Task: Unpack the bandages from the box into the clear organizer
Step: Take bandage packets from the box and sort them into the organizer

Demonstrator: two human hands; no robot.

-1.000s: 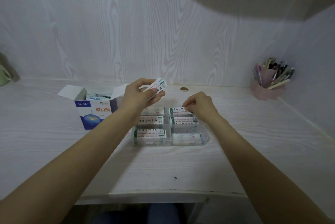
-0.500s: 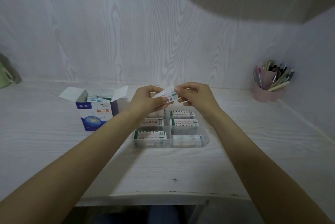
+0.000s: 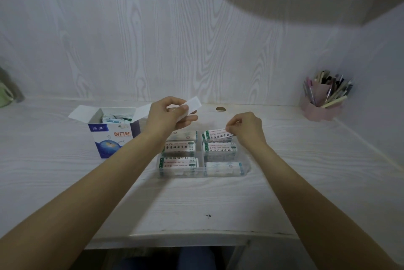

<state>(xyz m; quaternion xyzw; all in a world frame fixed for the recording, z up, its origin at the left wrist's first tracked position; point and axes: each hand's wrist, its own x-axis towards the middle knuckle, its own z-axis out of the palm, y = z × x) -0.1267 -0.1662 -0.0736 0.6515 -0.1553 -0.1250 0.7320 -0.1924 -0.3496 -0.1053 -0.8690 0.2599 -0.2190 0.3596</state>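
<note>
Organizer mostly full, box not empty; left hand grips spare bandages, right hand pinches one bandage over back-right slot.

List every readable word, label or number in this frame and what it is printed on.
"创口贴", in red, on the front of the box.
Blue band at the top of the box front: white characters, too blurred to read.
Bandages in the organizer: rows of printed characters, too blurred to read.
No numbers legible.
</note>
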